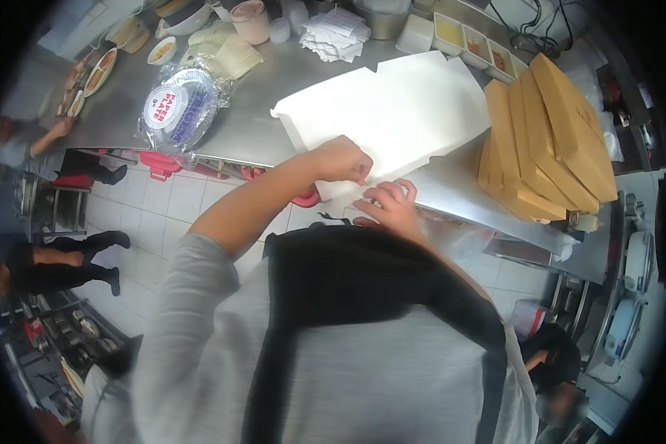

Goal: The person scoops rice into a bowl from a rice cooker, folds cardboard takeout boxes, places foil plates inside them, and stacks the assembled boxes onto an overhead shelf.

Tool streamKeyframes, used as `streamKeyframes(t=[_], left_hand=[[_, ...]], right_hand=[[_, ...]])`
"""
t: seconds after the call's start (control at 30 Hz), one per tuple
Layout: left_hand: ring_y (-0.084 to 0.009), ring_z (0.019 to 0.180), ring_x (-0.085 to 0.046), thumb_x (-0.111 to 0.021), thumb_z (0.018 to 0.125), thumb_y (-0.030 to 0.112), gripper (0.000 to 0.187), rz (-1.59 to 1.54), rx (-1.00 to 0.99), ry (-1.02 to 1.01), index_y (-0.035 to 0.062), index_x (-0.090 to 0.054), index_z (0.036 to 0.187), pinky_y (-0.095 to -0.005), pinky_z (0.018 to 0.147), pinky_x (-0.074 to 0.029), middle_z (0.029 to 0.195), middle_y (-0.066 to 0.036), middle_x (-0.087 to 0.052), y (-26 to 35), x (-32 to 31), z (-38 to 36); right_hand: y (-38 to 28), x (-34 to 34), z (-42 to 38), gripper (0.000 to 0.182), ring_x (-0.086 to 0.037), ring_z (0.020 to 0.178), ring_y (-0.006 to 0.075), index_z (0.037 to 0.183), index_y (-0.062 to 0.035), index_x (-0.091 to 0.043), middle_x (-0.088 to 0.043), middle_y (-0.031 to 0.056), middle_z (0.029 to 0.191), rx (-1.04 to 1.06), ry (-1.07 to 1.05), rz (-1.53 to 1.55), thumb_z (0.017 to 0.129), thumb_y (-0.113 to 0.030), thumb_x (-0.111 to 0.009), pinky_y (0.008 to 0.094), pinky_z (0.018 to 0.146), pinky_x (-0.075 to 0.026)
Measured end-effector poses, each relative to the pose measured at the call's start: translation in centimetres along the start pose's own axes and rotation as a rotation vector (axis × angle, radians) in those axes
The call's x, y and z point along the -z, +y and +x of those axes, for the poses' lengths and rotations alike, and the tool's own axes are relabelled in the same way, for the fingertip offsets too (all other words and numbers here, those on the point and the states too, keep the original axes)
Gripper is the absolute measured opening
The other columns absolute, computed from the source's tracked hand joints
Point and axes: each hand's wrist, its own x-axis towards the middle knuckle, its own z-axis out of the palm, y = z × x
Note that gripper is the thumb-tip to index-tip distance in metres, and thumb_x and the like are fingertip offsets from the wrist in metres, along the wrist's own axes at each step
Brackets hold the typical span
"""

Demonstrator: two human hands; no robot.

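Note:
A partly unfolded cardboard box (392, 111) with a white inside lies on the steel counter, its near edge reaching over the counter's front. My left hand (340, 160) is closed in a pinch on the box's near side, knuckles up. Just right of it, my right hand (390, 206) has its fingers curled over the near corner flap, with the thumb mostly hidden below. The two hands almost meet at this corner.
Folded brown boxes (547, 140) stand stacked at the right. Wrapped paper plates (181, 109) lie at the left. Paper slips (334, 35) and food containers (472, 41) line the back. Co-workers' arms and legs (81, 259) show at the left, another person (551, 362) at lower right.

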Motion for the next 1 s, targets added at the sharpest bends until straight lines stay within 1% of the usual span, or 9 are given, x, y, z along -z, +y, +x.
streamKeyframes(t=[0.13, 0.27, 0.37, 0.47, 0.57, 0.7, 0.73, 0.9, 1.0], left_hand=[[-0.0247, 0.11, -0.058, -0.069, 0.069, 0.008, 0.024, 0.126, -0.151, 0.227, 0.0185, -0.067, 0.091, -0.0402, 0.094, -0.042, 0.104, -0.003, -0.067, -2.6, 0.2, -3.6], [-0.0213, 0.136, -0.035, -0.057, 0.082, 0.012, 0.016, 0.43, -0.034, 0.334, 0.0178, -0.068, 0.092, -0.0488, 0.111, -0.026, 0.125, 0.002, -0.06, -4.2, 2.3, -8.0], [-0.0219, 0.135, -0.036, -0.054, 0.084, 0.014, 0.014, 0.4, 0.019, 0.142, 0.0162, -0.067, 0.09, -0.0499, 0.11, -0.027, 0.124, 0.002, -0.06, -5.0, 2.5, -9.2], [-0.0273, 0.121, -0.048, -0.063, 0.08, 0.015, 0.014, 0.077, 0.249, 0.247, 0.0099, -0.066, 0.093, -0.0447, 0.101, -0.038, 0.117, -0.007, -0.062, -5.5, 3.7, -11.8], [-0.0317, 0.105, -0.056, -0.066, 0.079, 0.021, 0.023, 0.058, 0.348, 0.415, 0.0085, -0.064, 0.098, -0.043, 0.091, -0.044, 0.106, -0.011, -0.064, -5.7, 4.0, -13.6], [-0.0346, 0.093, -0.06, -0.069, 0.076, 0.019, 0.031, 0.437, 0.397, 0.861, 0.0065, -0.061, 0.103, -0.0429, 0.084, -0.046, 0.099, -0.014, -0.064, -6.9, 3.4, -11.4], [-0.0344, 0.092, -0.06, -0.068, 0.077, 0.017, 0.029, 0.347, 0.47, 0.759, 0.0071, -0.061, 0.103, -0.042, 0.083, -0.047, 0.098, -0.014, -0.064, -7.1, 3.2, -10.6], [-0.0356, 0.091, -0.059, -0.066, 0.079, 0.012, 0.025, 0.056, 0.572, 0.548, 0.0079, -0.061, 0.103, -0.0392, 0.082, -0.047, 0.098, -0.015, -0.064, -6.3, 3.0, -9.6], [-0.0298, 0.085, -0.06, -0.064, 0.081, 0.011, 0.021, -0.103, 0.449, 0.78, 0.0058, -0.06, 0.102, -0.0371, 0.078, -0.046, 0.091, -0.012, -0.064, -7.3, 0.7, -11.1]], right_hand=[[0.0, -1.4, 1.4, 0.031, -0.052, 0.102, 0.0189, 0.103, -0.0237, -0.066, -0.056, -0.0028, 0.099, 0.031, -0.028, -0.067, 0.073, -0.027, -0.072, 0.0547, 0.094, -0.03], [1.0, -1.5, 1.4, 0.022, -0.054, 0.097, 0.0179, 0.095, -0.0195, -0.066, -0.057, -0.003, 0.092, -0.076, 0.021, -0.084, 0.074, -0.015, -0.068, 0.0544, 0.093, -0.031], [0.4, -1.0, 2.3, 0.013, -0.055, 0.095, 0.0181, 0.087, -0.0159, -0.065, -0.058, -0.0027, 0.09, 0.017, -0.017, 0.03, 0.075, -0.01, -0.066, 0.0507, 0.093, -0.033], [-1.9, 2.6, 5.5, 0.016, -0.054, 0.096, 0.0214, 0.091, -0.0127, -0.062, -0.058, 0.0016, 0.097, 0.077, 0.017, 0.171, 0.077, -0.012, -0.067, 0.046, 0.094, -0.034], [-1.7, 4.6, 3.9, 0.028, -0.054, 0.096, 0.0224, 0.101, -0.0088, -0.057, -0.056, 0.0072, 0.1, -0.342, 0.296, 0.163, 0.079, -0.019, -0.07, 0.0429, 0.087, -0.04], [2.0, 3.5, -0.6, 0.05, -0.061, 0.074, 0.0201, 0.117, -0.0039, -0.039, -0.054, 0.0135, 0.098, -1.29, 0.316, 0.991, 0.082, -0.022, -0.072, 0.0315, 0.059, -0.049], [1.9, 4.1, -0.2, 0.054, -0.061, 0.068, 0.0194, 0.119, -0.0036, -0.036, -0.053, 0.0138, 0.098, -1.475, 0.267, 1.184, 0.083, -0.021, -0.072, 0.0291, 0.053, -0.049], [1.1, 1.6, 0.0, 0.061, -0.06, 0.061, 0.0193, 0.127, -0.0068, -0.023, -0.049, 0.0134, 0.097, -1.256, 0.411, 1.117, 0.083, -0.004, -0.066, 0.0297, 0.05, -0.05], [1.4, 0.1, -1.2, 0.058, -0.06, 0.061, 0.0182, 0.127, -0.0085, -0.026, -0.048, 0.0118, 0.095, -1.089, 0.521, 1.101, 0.082, 0.006, -0.06, 0.0287, 0.051, -0.049]])
